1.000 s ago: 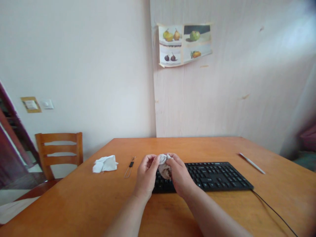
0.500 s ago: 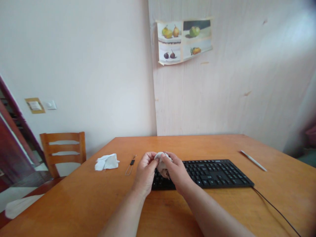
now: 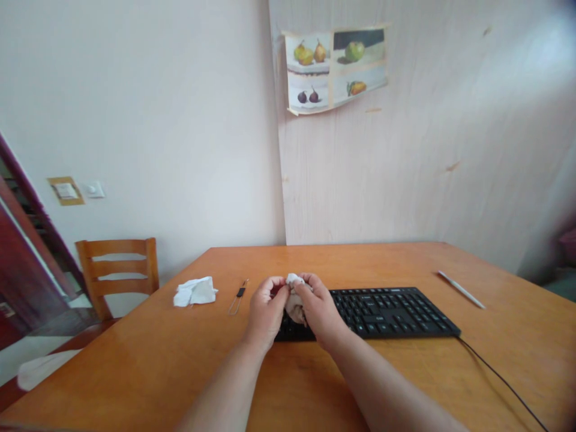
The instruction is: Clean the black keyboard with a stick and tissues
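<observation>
A crumpled, stained whitish tissue (image 3: 296, 305) is held between both hands, above the left part of a black keyboard (image 3: 396, 315). My left hand (image 3: 266, 306) pinches its left side between thumb and fingers. From the right, my right hand (image 3: 321, 306) grips it, thumb on top. Left of my hands lies a thin wire tool with a black slider (image 3: 240, 293). Further left is a folded white tissue (image 3: 195, 291).
The orange wooden table (image 3: 180, 372) reaches to the wall. A white pen-like stick (image 3: 461, 289) lies at its right, and the keyboard's cable (image 3: 499, 373) runs to the lower right. A wooden chair (image 3: 119, 267) stands at the left.
My fingers have shifted slightly on the tissue, and its top is bunched differently. The view has moved a little; the things on the table lie as before.
</observation>
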{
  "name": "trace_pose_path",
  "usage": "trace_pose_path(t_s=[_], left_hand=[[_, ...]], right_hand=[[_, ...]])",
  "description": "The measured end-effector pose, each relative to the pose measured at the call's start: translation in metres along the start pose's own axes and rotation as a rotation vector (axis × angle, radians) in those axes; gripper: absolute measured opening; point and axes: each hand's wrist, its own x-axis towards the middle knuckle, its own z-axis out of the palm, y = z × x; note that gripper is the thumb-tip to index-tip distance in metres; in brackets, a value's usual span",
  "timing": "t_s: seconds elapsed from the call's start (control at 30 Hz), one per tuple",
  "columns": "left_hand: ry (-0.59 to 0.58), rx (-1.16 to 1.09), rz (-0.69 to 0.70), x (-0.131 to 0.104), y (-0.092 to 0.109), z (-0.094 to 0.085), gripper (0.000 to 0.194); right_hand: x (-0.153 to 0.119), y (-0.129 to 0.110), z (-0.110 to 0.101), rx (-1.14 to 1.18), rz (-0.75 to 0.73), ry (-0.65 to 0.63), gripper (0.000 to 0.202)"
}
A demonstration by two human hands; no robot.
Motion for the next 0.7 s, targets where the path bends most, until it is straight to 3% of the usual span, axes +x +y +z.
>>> trace_pose_path(t_s=[0.17,0.23,0.33,0.4,0.53,0.7], left_hand=[[-0.039,0.221,0.167,0.005,0.001,-0.007,0.019],[0.053,0.142,0.117,0.011,0.003,-0.013,0.021],[0.294,-0.012,-0.011,0.024,0.012,-0.025,0.027],[0.367,-0.040,-0.074,0.035,0.021,-0.035,0.029],[0.252,0.000,-0.147,0.051,0.025,-0.051,0.042],[0.216,0.049,-0.172,0.048,-0.015,-0.055,0.061]], right_hand=[[0.003,-0.001,-0.005,-0.075,0.005,-0.018,0.045],[0.008,-0.002,-0.012,-0.108,-0.005,0.021,0.043],[0.018,-0.005,-0.023,-0.138,-0.014,0.081,0.043],[0.023,-0.006,-0.028,-0.151,-0.011,0.100,0.043],[0.027,-0.005,-0.033,-0.200,-0.019,0.093,0.045],[0.026,0.004,-0.036,-0.413,-0.068,0.043,0.046]])
